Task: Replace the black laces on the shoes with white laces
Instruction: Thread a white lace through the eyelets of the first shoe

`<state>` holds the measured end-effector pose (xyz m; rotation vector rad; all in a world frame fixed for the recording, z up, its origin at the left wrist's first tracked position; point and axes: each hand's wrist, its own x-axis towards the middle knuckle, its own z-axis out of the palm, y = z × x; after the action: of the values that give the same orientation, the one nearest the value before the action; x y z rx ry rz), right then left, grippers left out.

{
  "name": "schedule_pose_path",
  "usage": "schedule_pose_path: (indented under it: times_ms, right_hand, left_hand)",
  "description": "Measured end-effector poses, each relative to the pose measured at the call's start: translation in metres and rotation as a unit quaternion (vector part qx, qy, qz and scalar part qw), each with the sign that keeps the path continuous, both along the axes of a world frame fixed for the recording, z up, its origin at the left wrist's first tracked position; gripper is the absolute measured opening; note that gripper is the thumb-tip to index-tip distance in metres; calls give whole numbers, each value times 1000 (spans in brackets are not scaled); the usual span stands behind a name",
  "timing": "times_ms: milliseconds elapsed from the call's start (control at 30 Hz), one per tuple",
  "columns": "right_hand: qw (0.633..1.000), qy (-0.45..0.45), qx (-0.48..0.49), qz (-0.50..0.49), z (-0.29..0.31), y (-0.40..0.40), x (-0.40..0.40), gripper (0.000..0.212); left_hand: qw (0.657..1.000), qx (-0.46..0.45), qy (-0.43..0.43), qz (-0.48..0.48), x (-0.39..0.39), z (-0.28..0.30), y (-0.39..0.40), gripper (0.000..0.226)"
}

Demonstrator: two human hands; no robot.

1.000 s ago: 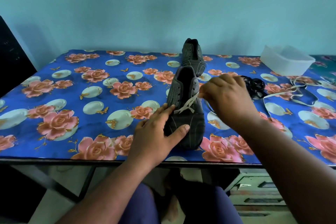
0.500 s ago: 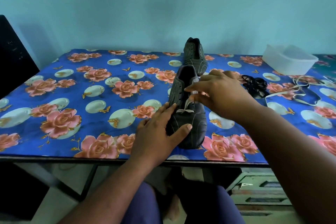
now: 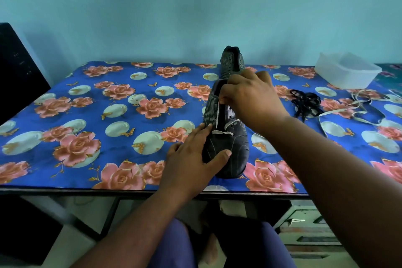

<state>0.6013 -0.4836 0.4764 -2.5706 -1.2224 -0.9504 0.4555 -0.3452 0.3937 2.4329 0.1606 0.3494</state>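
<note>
Two hands on near shoe (image 3: 226, 137). Left hand (image 3: 191, 159) spread, presses toe, unchanged. Right hand (image 3: 250, 98) has crossed from shoe's right side to left eyelet row, pinching white lace (image 3: 218, 113). Judgement: threading next eyelet; lower crossings done. Black laces (image 3: 306, 102) lie right of right hand.

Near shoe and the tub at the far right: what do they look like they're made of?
Near shoe: dark grey upper, probably synthetic leather, matte, with fine pale stitched lines. Tub: translucent whitish plastic, smooth; the wall colour shows faintly through it.
</note>
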Motion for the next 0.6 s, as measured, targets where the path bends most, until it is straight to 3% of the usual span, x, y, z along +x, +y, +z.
schedule_pose_path:
  times_ms: [133,300,367,467,533,600]
  right_hand:
    - [999,6,41,5,-9,9,-10,10]
    - [955,201,201,-85,-21,-23,-21,32]
    - [929,276,184,-163,-27,-35,-27,49]
    - [891,382,105,-223,-31,-36,-35,69]
    - [874,417,96,-228,-31,-34,-36,71]
    - [870,427,104,-223,-30,-32,-36,70]
  left_hand:
    - [1000,6,-2,-2,-1,0,0,90]
    - [997,-70,-19,-2,3,7,5,85]
    - [994,-105,-24,-1,13,15,9,79]
    - [1000,-24,-11,5,32,32,9,56]
    - [999,39,-15,11,42,43,7,45]
    - [999,35,-17,7,46,49,10,36]
